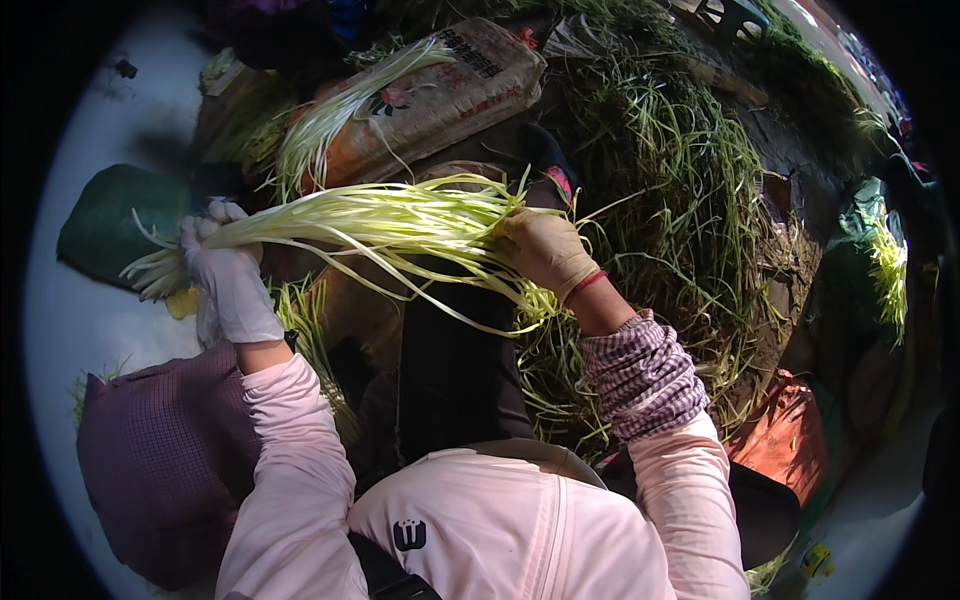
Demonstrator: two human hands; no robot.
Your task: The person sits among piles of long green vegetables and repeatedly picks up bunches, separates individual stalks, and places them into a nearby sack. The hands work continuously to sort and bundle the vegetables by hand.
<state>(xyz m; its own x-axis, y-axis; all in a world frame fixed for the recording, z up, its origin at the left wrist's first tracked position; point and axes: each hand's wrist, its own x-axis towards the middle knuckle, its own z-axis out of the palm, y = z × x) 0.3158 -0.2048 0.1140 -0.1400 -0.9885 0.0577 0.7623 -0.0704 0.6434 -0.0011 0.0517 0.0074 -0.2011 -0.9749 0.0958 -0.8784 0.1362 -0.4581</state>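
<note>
A bunch of pale yellow-green leafy stalks, resembling blanched chives, stretches across the view in front of me. My left hand, in a white glove, is closed around the white stem ends, which stick out past it at the left. At the leafy ends, my right hand, in a cream glove with a red band at the wrist, grips the tips. Some leaves hang loose below the bunch. Beyond it, another bunch of pale stalks lies on a printed woven sack.
Tangled green leaves are heaped on the ground at the right. More stalks lie below my left hand. A dark purple checked cloth is at the lower left, a red-orange bag at the lower right, and green material at the far left.
</note>
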